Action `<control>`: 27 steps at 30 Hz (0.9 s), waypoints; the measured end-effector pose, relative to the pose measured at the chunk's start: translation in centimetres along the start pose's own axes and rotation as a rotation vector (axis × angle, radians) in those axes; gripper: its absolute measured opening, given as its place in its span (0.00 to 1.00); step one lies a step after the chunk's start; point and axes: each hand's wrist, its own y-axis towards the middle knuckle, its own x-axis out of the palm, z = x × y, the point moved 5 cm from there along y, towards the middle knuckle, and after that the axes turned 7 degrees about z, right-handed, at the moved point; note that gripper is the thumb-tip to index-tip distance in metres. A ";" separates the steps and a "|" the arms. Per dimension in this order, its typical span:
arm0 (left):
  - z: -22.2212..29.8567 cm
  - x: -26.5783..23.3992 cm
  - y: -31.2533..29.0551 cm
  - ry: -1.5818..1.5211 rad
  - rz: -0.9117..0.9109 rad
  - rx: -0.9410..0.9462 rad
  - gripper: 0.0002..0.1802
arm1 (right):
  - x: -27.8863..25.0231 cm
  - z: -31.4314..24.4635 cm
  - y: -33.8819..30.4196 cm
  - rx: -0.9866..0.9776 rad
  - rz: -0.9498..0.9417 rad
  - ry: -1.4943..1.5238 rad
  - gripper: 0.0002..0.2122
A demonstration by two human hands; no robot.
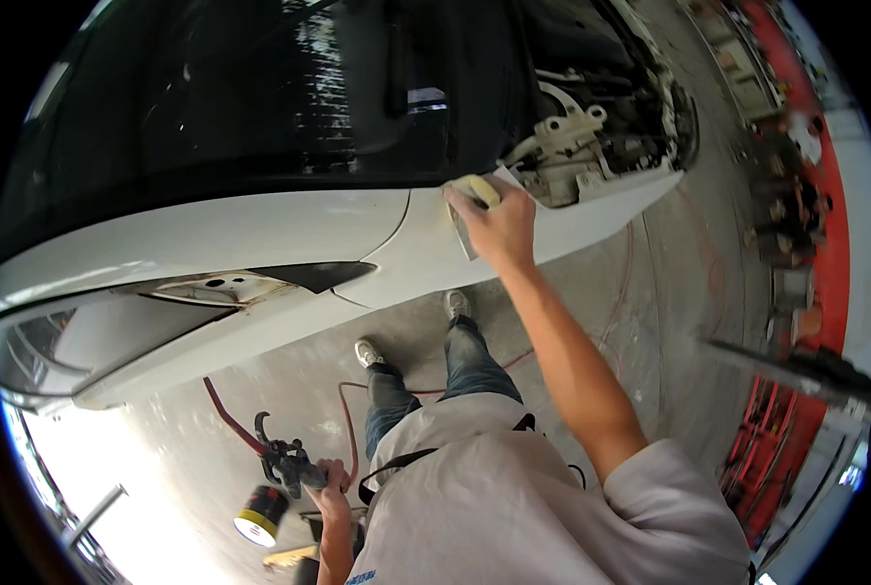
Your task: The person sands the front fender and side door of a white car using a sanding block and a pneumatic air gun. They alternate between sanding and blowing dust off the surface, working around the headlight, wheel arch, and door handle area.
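Observation:
My right hand (503,224) is closed around a pale yellow pad (481,190). A thin grey sheet, which looks like sandpaper (462,234), shows under the hand. Both rest on the white front fender (416,249) of a car, just below the windscreen corner. Low on the left, my left hand (332,485) grips a black air tool (289,466) with a curved, hook-like part. A dark red length of hose (229,414) sticks out from its far side. The tool's exact kind is unclear, and it hangs apart from the car.
The uncovered engine bay (591,127) lies beyond my right hand. A red hose (346,414) trails over the concrete floor (581,322) near my feet. A black can with a yellow band (260,515) stands at lower left. Red shelving (776,439) lines the right side.

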 end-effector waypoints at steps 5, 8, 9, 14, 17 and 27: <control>-2.6 6.4 -4.8 -0.025 0.033 -0.049 0.14 | 0.6 -1.5 0.0 -0.255 -0.129 0.044 0.13; -5.5 8.3 -7.5 0.014 -0.010 -0.053 0.14 | -2.8 0.6 0.8 -0.300 -0.399 -0.013 0.14; -6.7 8.8 -8.2 0.028 -0.018 -0.048 0.14 | -3.7 1.7 1.6 -0.169 -0.442 -0.066 0.14; -11.0 9.7 -11.2 -0.032 0.108 -0.083 0.13 | -7.5 -3.7 0.3 -0.976 -0.536 0.046 0.13; -12.7 10.0 -12.6 -0.145 0.184 -0.078 0.14 | -6.9 -2.9 -2.7 -1.605 -0.869 -0.235 0.19; -17.7 11.1 -18.8 -0.388 0.399 -0.122 0.18 | -2.3 -2.4 0.3 -2.127 -0.795 -0.404 0.18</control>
